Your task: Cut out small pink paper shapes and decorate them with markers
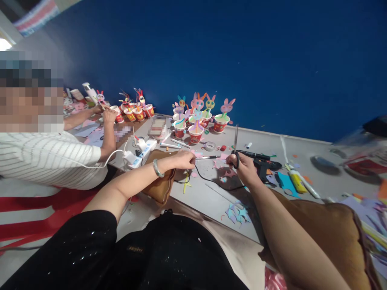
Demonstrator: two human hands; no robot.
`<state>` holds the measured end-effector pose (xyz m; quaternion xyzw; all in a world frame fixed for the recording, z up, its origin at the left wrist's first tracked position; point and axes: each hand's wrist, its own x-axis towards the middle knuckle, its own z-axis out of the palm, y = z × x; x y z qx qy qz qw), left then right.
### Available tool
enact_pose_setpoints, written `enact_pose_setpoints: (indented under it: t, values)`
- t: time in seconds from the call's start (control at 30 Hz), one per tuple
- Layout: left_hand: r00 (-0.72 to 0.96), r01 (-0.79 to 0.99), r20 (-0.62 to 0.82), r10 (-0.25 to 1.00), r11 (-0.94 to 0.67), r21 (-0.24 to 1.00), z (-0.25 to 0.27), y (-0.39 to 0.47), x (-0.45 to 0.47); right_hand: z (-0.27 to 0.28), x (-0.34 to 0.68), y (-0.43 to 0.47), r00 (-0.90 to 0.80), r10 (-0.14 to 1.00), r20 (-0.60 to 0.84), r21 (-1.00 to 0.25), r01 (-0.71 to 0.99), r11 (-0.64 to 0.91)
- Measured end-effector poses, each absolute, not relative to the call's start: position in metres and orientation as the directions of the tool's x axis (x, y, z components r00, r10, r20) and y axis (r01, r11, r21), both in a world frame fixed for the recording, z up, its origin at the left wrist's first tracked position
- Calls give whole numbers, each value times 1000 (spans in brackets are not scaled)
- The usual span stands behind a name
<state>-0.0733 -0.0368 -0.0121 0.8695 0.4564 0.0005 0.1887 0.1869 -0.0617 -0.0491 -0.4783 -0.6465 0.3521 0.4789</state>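
Observation:
My right hand (244,167) is closed round the black handles of a pair of scissors (236,139), whose blades point up and away from me. My left hand (185,160), with a bangle on its wrist, is closed with the fingertips pinched over the table; what they hold, if anything, is hidden. A pen (208,157) lies just right of those fingertips. Pink paper scraps (222,164) and a dark cable (211,183) lie between my hands. Nearer to me are a yellow paper strip (186,185) and light-blue paper offcuts (237,212).
Paper cups (196,135) with rabbit figures stand at the back. A black glue gun (264,167) and yellow glue bottle (298,182) lie right. Brown cushions (159,187) overlap the table edge. A power strip (143,153) sits left, beside a co-worker (48,157).

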Motion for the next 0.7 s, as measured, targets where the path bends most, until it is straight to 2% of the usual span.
enact_pose_setpoints:
  t: [0.17,0.3,0.47,0.6,0.7]
  values:
    - [595,747,-155,789,-472,468,-7,-25,-65,-50,188,-61,-81,955,285,-914,279,296]
    - [603,737,-148,784,-476,480,-11,-23,-48,-48,189,-60,-88,952,294,-911,275,307]
    - [614,746,-119,781,-525,409,-13,-22,-40,-47,188,-62,-93,950,298,-910,272,313]
    - [634,747,-74,770,-586,313,-7,-11,-53,-47,188,-62,-93,949,301,-909,274,315]
    - [670,733,-92,737,-636,242,-6,-3,-62,-46,189,-63,-93,949,303,-905,284,317]
